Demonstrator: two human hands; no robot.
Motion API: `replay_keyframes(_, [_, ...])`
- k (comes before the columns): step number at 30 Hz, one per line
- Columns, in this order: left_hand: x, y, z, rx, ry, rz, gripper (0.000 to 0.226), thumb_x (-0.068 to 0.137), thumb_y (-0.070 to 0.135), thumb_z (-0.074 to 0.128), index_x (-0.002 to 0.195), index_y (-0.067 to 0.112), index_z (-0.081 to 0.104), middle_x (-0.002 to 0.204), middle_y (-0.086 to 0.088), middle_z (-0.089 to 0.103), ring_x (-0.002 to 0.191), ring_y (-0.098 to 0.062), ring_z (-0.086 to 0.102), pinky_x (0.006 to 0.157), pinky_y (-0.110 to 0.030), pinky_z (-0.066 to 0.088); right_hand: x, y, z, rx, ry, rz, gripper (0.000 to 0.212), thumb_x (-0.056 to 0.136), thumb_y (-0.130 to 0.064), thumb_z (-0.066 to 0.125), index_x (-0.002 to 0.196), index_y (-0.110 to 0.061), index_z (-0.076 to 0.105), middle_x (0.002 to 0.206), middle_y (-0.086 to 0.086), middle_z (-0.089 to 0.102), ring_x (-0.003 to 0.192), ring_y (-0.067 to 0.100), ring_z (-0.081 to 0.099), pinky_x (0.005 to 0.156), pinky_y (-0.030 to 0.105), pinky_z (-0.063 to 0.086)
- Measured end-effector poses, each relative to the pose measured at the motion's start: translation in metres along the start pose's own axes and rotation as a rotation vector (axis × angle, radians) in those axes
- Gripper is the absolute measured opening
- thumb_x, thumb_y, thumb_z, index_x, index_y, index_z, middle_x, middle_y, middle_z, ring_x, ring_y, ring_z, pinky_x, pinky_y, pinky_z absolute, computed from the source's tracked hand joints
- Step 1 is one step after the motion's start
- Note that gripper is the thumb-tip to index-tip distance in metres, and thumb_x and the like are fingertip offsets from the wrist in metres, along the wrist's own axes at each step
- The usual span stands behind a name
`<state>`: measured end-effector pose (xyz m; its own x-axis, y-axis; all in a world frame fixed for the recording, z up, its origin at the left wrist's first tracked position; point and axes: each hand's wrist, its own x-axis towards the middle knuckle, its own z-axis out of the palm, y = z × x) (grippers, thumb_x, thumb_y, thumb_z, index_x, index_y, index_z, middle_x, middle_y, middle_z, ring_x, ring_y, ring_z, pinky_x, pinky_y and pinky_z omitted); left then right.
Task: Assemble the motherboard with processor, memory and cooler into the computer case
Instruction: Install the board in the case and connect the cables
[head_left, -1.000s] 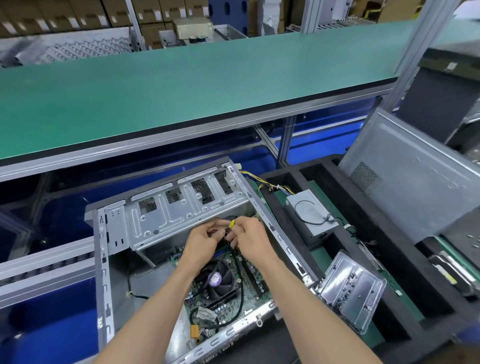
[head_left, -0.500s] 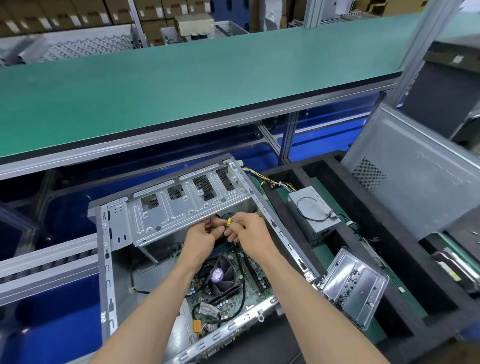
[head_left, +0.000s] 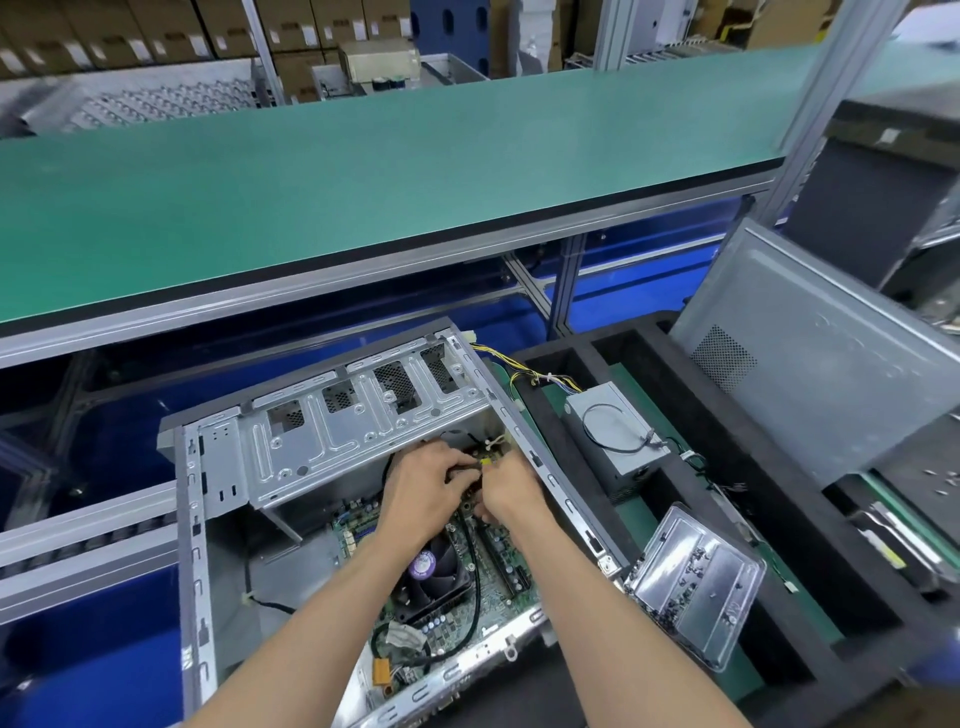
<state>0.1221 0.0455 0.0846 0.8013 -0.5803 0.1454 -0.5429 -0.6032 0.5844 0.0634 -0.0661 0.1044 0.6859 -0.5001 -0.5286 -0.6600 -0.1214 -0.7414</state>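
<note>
The open computer case (head_left: 218, 467) sits at the lower middle of the frame, motherboard (head_left: 498, 582) and cooler (head_left: 434, 571) inside. My left hand (head_left: 421, 488) and right hand (head_left: 511, 486) have dipped lower, fingers still curled, pinching a black cable (head_left: 465, 470) with a yellow plug (head_left: 487, 461).
</note>
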Motion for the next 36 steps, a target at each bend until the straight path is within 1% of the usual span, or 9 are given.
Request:
replay_keyframes(5, [0.013, 0.012, 0.002, 0.094, -0.012, -0.113, 0.021, 0.088, 0.046, 0.068, 0.105, 0.037, 0.077, 0.102, 0.01, 0.074, 0.096, -0.015, 0.066, 0.067, -0.025, 0.038, 0.006, 0.0, 0.0, -0.081, -0.025, 0.038, 0.044, 0.101, -0.002, 0.038, 0.145, 0.001, 0.039, 0.138, 0.027, 0.054, 0.116, 0.035, 0.062, 0.098, 0.045, 0.051])
replay_keyframes(8, [0.022, 0.02, 0.004, 0.081, -0.077, -0.125, 0.019, 0.091, 0.039, 0.066, 0.105, 0.03, 0.076, 0.103, 0.005, 0.073, 0.098, -0.018, 0.064, 0.065, -0.024, 0.029, 0.003, -0.002, -0.003, -0.194, -0.064, 0.045, 0.042, 0.099, -0.002, 0.038, 0.141, -0.001, 0.045, 0.125, 0.024, 0.064, 0.1, 0.035, 0.068, 0.065, 0.033, 0.057])
replay_keyframes(10, [0.025, 0.022, 0.005, 0.089, -0.112, -0.136, 0.015, 0.093, 0.035, 0.064, 0.101, 0.026, 0.072, 0.1, 0.003, 0.071, 0.096, -0.02, 0.062, 0.065, -0.028, 0.029, 0.0, -0.004, -0.002, -0.222, -0.101, 0.051, 0.045, 0.099, -0.003, 0.037, 0.143, -0.002, 0.043, 0.123, 0.023, 0.063, 0.075, 0.029, 0.068, 0.042, 0.024, 0.045])
replay_keyframes(13, [0.03, 0.021, 0.009, 0.113, -0.173, -0.139, 0.012, 0.094, 0.031, 0.061, 0.095, 0.019, 0.064, 0.098, -0.003, 0.069, 0.096, -0.025, 0.061, 0.065, -0.031, 0.03, 0.001, -0.004, 0.0, -0.255, -0.127, 0.055, 0.056, 0.097, -0.005, 0.037, 0.152, -0.002, 0.029, 0.129, 0.025, 0.057, 0.055, 0.02, 0.064, 0.035, 0.019, 0.04])
replay_keyframes(15, [0.036, 0.021, 0.012, 0.141, -0.213, -0.14, 0.017, 0.095, 0.03, 0.06, 0.096, 0.014, 0.063, 0.102, -0.008, 0.07, 0.099, -0.03, 0.062, 0.068, -0.032, 0.034, 0.001, -0.003, 0.002, -0.278, -0.143, 0.043, 0.059, 0.096, -0.008, 0.038, 0.153, 0.001, 0.026, 0.133, 0.026, 0.054, 0.068, 0.025, 0.069, 0.034, 0.017, 0.037])
replay_keyframes(18, [0.045, 0.017, 0.018, 0.137, -0.267, -0.155, 0.024, 0.095, 0.035, 0.061, 0.106, 0.015, 0.067, 0.107, -0.008, 0.07, 0.103, -0.03, 0.063, 0.079, -0.035, 0.048, -0.004, -0.004, 0.003, -0.395, -0.108, 0.01, 0.049, 0.096, -0.012, 0.042, 0.142, 0.004, 0.042, 0.133, 0.025, 0.055, 0.096, 0.037, 0.067, 0.055, 0.025, 0.049])
replay_keyframes(22, [0.055, 0.007, 0.028, 0.1, -0.333, -0.186, 0.022, 0.095, 0.038, 0.063, 0.095, 0.016, 0.059, 0.091, -0.002, 0.062, 0.094, -0.028, 0.062, 0.072, -0.035, 0.046, -0.009, 0.003, 0.005, -0.625, -0.178, -0.05, 0.042, 0.096, -0.017, 0.048, 0.135, 0.0, 0.051, 0.136, 0.022, 0.053, 0.121, 0.04, 0.056, 0.092, 0.039, 0.049])
replay_keyframes(32, [0.058, 0.001, 0.035, 0.087, -0.348, -0.112, 0.025, 0.091, 0.034, 0.069, 0.093, 0.009, 0.065, 0.079, -0.002, 0.061, 0.075, -0.021, 0.057, 0.058, -0.032, 0.038, -0.007, 0.007, 0.007, -0.789, -0.309, -0.122, 0.036, 0.101, -0.015, 0.046, 0.131, 0.004, 0.052, 0.136, 0.025, 0.049, 0.12, 0.04, 0.055, 0.088, 0.041, 0.05])
replay_keyframes(36, [0.058, 0.004, 0.034, 0.078, -0.361, -0.106, 0.028, 0.09, 0.031, 0.07, 0.091, 0.003, 0.069, 0.084, -0.013, 0.069, 0.076, -0.027, 0.064, 0.065, -0.038, 0.049, -0.007, 0.007, 0.007, -0.818, -0.31, -0.138, 0.038, 0.101, -0.016, 0.046, 0.134, 0.003, 0.05, 0.137, 0.025, 0.049, 0.121, 0.04, 0.055, 0.088, 0.042, 0.05])
